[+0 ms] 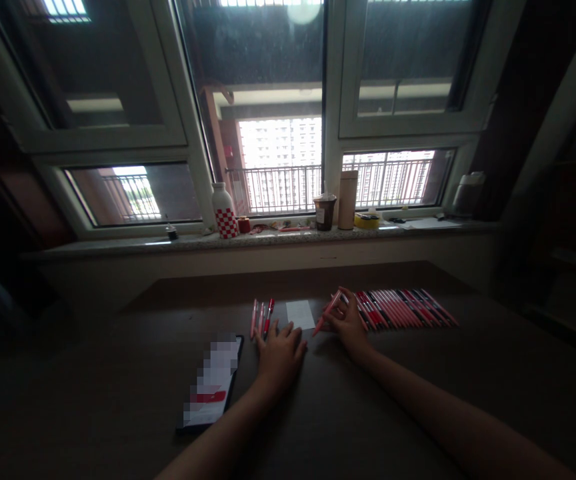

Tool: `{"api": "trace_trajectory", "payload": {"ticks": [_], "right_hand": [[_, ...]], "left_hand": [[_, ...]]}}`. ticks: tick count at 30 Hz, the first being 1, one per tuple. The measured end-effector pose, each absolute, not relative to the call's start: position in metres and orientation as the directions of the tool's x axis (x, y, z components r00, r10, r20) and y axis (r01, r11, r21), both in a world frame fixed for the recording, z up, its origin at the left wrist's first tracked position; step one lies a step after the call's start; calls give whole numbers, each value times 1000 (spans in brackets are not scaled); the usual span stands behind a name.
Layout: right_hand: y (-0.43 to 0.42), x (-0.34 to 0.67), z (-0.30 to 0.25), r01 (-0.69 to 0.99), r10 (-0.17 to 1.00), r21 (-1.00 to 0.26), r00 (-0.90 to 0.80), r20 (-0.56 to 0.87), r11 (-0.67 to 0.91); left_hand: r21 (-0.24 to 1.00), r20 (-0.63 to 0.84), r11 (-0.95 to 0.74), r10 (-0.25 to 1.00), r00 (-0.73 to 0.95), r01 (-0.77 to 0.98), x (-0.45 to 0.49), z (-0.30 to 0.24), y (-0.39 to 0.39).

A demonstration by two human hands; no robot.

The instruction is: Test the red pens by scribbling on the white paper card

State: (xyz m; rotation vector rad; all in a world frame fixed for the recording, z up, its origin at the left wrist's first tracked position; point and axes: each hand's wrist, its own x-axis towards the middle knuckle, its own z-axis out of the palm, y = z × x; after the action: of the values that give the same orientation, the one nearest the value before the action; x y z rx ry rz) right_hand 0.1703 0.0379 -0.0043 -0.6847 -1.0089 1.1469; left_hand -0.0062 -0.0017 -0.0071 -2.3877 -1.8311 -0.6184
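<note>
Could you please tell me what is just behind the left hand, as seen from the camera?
Beyond the left hand lie a few pens and, to their right, a white paper. Whatever is directly behind the palm is covered.

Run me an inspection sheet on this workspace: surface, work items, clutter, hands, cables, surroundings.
Surface: dark table, dimly lit.
Work items: long side-by-side row of pens on the right; small pen group on the left; pale card between.
Clutter: phone lying left of the left forearm.
Left hand: fingers spread, low over the table near the small group; contact unclear.
Right hand: holds one pen, tilted.
Cables: nothing seen.
Surroundings: windows behind; checkered bottle and cup on the sill.
</note>
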Motion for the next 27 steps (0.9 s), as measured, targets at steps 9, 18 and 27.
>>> {"api": "trace_trajectory", "payload": {"ticks": [9,18,27], "right_hand": [[38,171,-4,-364,959,-891,23,282,271],[36,170,-4,-342,960,-900,26,278,270],[43,173,-8,-122,936,-928,50,349,352]], "left_hand": [[176,351,-282,913,208,943,-6,-7,-1],[200,375,-284,907,194,938,-5,-6,-3],[225,384,-269,908,168,937,-4,-3,-3]]}}
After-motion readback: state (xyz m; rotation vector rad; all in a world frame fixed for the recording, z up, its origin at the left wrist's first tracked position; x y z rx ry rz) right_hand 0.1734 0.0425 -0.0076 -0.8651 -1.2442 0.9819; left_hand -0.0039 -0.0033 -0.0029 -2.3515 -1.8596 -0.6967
